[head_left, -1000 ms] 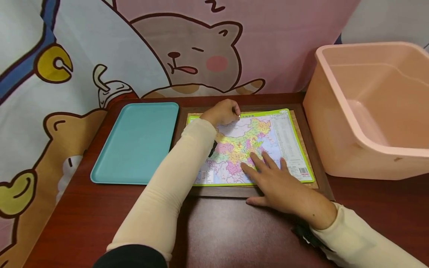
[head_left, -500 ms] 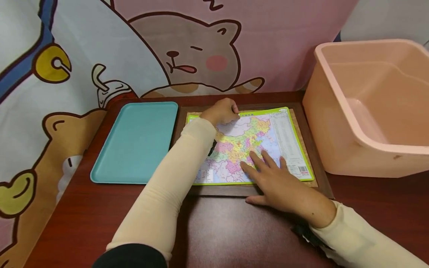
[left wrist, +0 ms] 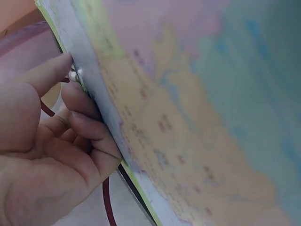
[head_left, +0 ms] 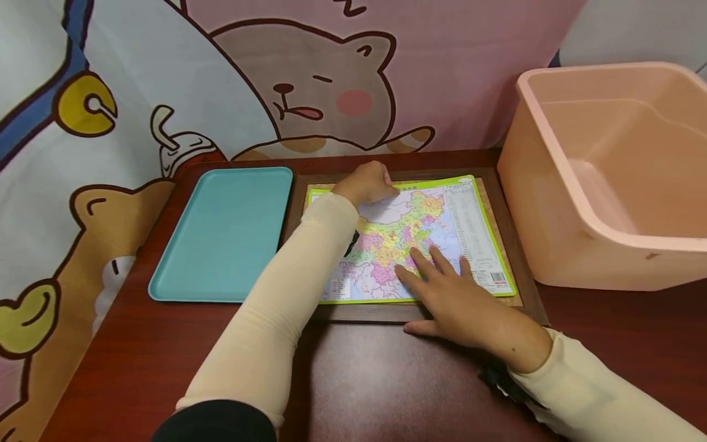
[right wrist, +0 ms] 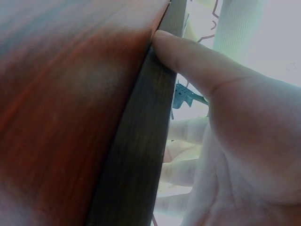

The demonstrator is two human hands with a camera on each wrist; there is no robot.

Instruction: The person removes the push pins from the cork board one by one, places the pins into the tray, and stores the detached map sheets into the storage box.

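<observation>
A colourful map sheet (head_left: pixel 420 239) is laid inside a dark wooden frame (head_left: pixel 364 313) at the middle of the desk (head_left: pixel 138 362). Its far edge, at 12 o'clock, is pinched by the curled fingers of the left hand (head_left: pixel 367 183). The right hand (head_left: pixel 461 301) is pressed flat and spread on the sheet's near part, thumb against the frame. A teal tray (head_left: pixel 221 236) is seen at 9 o'clock, a pink tub (head_left: pixel 607 178) at 3 o'clock.

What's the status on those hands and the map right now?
Left hand pinches the map at its far edge. Right hand flat on it, thumb on the wooden frame. Nothing in the way.
</observation>
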